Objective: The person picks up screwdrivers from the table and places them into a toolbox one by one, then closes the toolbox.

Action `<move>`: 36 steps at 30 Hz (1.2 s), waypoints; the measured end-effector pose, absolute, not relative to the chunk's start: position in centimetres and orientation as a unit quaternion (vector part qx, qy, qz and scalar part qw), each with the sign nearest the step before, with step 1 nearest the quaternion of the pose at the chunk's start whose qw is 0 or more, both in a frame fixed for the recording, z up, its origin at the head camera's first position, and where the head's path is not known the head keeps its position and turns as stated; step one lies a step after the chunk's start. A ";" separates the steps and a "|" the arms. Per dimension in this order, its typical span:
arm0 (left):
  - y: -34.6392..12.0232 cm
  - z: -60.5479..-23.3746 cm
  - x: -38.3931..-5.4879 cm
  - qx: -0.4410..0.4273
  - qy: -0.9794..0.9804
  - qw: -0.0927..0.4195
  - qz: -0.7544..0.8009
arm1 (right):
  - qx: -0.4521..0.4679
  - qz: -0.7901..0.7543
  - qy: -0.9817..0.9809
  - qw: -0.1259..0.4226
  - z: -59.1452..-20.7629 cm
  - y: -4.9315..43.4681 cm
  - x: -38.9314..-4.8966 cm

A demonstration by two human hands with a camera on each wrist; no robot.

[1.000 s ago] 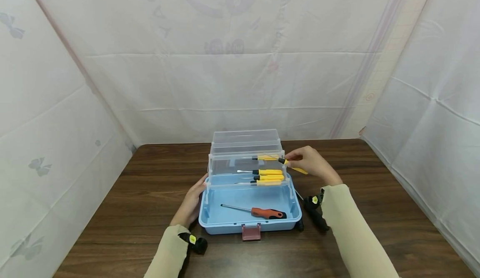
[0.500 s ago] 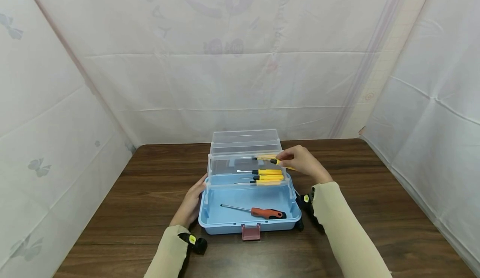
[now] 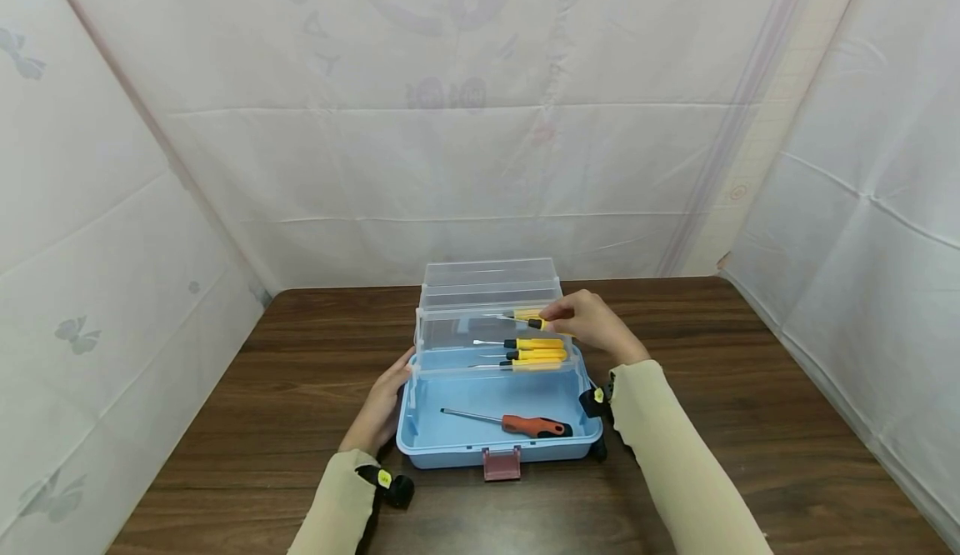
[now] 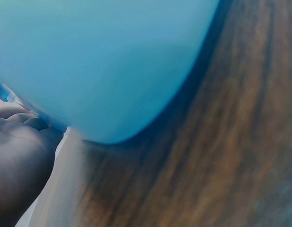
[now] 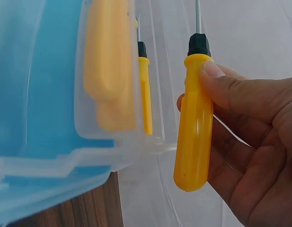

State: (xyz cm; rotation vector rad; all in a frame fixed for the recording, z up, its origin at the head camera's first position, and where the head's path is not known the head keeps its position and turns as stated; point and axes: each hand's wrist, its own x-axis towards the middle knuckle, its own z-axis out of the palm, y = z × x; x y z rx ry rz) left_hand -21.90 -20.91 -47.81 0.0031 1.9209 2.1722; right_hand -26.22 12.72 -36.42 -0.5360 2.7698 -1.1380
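My right hand (image 3: 588, 322) pinches a small screwdriver (image 5: 195, 118) by its yellow handle, thumb just below the black collar. In the head view its shaft points left, over the back part of the clear plastic tray (image 3: 442, 334). In that tray lie several yellow-handled screwdrivers (image 3: 536, 355), their shafts also to the left. My left hand (image 3: 382, 409) rests against the left side of the light blue toolbox (image 3: 450, 460), fingers extended along its wall. The left wrist view shows part of the palm (image 4: 22, 156) beside the blue wall.
An orange-and-black screwdriver (image 3: 536, 427) lies in the bottom of the toolbox. The transparent lid (image 3: 491, 272) stands raised at the back, and a dark pink latch (image 3: 502, 464) hangs at the front. White sheeting (image 3: 480, 163) surrounds the wooden table (image 3: 300, 372).
My right hand has moved left with the small screwdriver, from beyond the tray's right edge to over the tray. The left hand and toolbox have stayed put.
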 end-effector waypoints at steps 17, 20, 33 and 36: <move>-20.8 -47.8 -21.9 -0.005 0.658 0.120 0.743 | -0.184 -0.373 0.908 0.038 -37.1 11.3 -26.5; -20.9 -47.8 -21.9 -0.001 0.659 0.121 0.742 | -0.186 -0.375 0.908 0.036 -37.1 11.1 -26.5; -20.8 -47.8 -21.9 0.004 0.655 0.123 0.746 | -0.184 -0.369 0.911 0.032 -37.4 10.2 -26.9; -20.8 -47.8 -21.9 0.004 0.657 0.122 0.744 | -0.182 -0.372 0.910 0.033 -37.5 10.0 -27.0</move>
